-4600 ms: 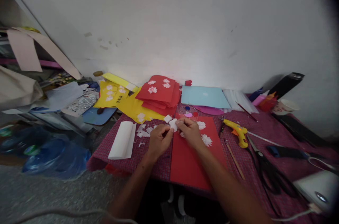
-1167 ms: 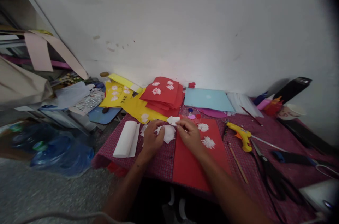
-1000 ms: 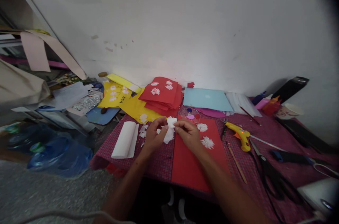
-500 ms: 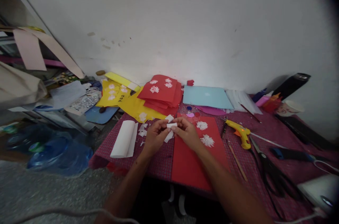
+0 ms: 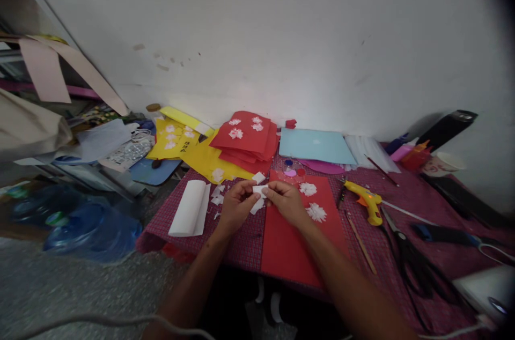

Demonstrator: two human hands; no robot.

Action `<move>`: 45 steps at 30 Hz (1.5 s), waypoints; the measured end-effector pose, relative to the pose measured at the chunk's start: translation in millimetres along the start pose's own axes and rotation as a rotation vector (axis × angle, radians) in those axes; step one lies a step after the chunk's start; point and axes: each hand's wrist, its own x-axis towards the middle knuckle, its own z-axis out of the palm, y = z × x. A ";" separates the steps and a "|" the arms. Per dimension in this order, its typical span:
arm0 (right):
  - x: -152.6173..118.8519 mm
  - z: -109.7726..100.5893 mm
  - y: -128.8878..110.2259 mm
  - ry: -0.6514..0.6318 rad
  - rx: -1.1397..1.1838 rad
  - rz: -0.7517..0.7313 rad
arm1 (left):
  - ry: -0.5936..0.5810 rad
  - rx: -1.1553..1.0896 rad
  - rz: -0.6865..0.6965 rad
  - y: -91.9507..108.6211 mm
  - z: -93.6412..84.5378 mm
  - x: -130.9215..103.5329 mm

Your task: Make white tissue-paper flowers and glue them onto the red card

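Between my two hands is a small white piece of paper (image 5: 259, 190), pinched at its sides by the fingertips. My left hand (image 5: 237, 207) is closed on its left edge, my right hand (image 5: 287, 202) on its right. Another white paper piece (image 5: 258, 178) lies just beyond the fingers, and torn white scraps (image 5: 218, 196) are scattered left of my left hand. Under my right forearm lies a red sheet (image 5: 289, 254) carrying two fluffy white paper flowers (image 5: 316, 212). A white paper roll (image 5: 187, 211) rests to the left on the checked tablecloth (image 5: 245, 249).
Stacked red sheets (image 5: 261, 141) with white flowers lie at the back, beside yellow sheets (image 5: 201, 160) and a light-blue board (image 5: 316, 147). On the right are a yellow glue gun (image 5: 372, 200), a wooden stick (image 5: 361, 243), black scissors (image 5: 418, 267) and a dark bottle (image 5: 450, 131).
The paper piece in my fingers has turned slightly and shows more of its flat face. My right fingertips have shifted a little on it; both hands stay in the same place.
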 end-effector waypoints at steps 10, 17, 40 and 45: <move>-1.2 1.3 -1.8 0.000 -0.078 -0.075 | -0.050 0.028 -0.069 5.8 -1.6 -1.1; -1.7 1.7 4.4 0.089 -0.042 -0.123 | 0.060 0.046 -0.072 3.8 -2.4 -0.2; -4.6 5.9 5.3 0.082 -0.168 -0.200 | -0.021 0.125 -0.043 9.6 -2.4 -1.2; -3.9 5.3 5.5 0.076 -0.170 -0.202 | -0.041 0.119 -0.056 8.8 -3.1 -0.9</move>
